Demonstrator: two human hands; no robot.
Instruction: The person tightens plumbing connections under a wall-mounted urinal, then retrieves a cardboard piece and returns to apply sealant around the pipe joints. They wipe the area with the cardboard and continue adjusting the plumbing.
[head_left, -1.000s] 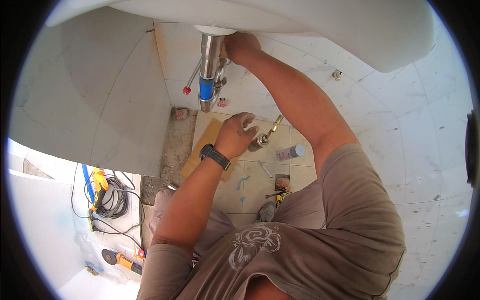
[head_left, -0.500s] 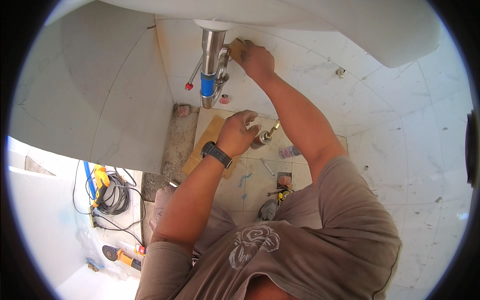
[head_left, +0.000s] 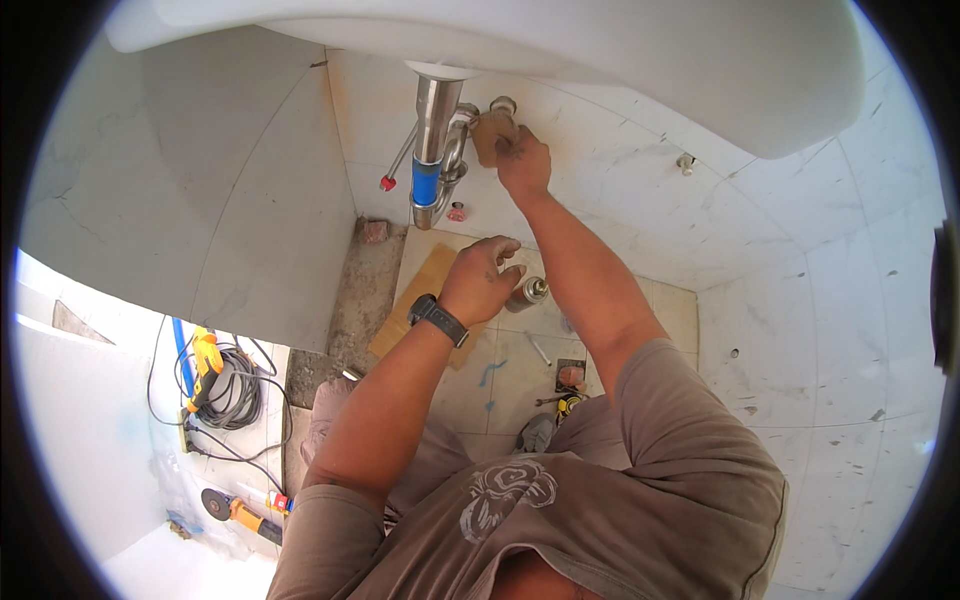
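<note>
My right hand point(head_left: 524, 163) pinches a flat tan piece point(head_left: 491, 137), which looks like cardboard or sandpaper, against the tiled wall just below a round metal pipe fitting point(head_left: 503, 104). Left of it, a chrome drain pipe point(head_left: 437, 115) with a blue band point(head_left: 425, 184) hangs under the white basin point(head_left: 600, 60), its curved trap partly behind. Lower down, my left hand point(head_left: 480, 283) hovers empty, thumb and fingers apart, wearing a black watch point(head_left: 438, 320). Nearest to it is an upright can point(head_left: 527, 293) on the floor; whether they touch I cannot tell.
A flexible hose with a red end point(head_left: 388, 183) hangs by the wall. Below lie a tan board point(head_left: 410, 300), a white stick point(head_left: 539, 348) and a tape measure point(head_left: 568, 405). At left are a yellow power tool point(head_left: 206, 365), coiled cable point(head_left: 235, 390) and an angle grinder point(head_left: 240, 512).
My right hand and the tan piece have shifted down and right of the trap, baring the wall fitting. My left hand stays nearly in place. The view has tilted slightly.
</note>
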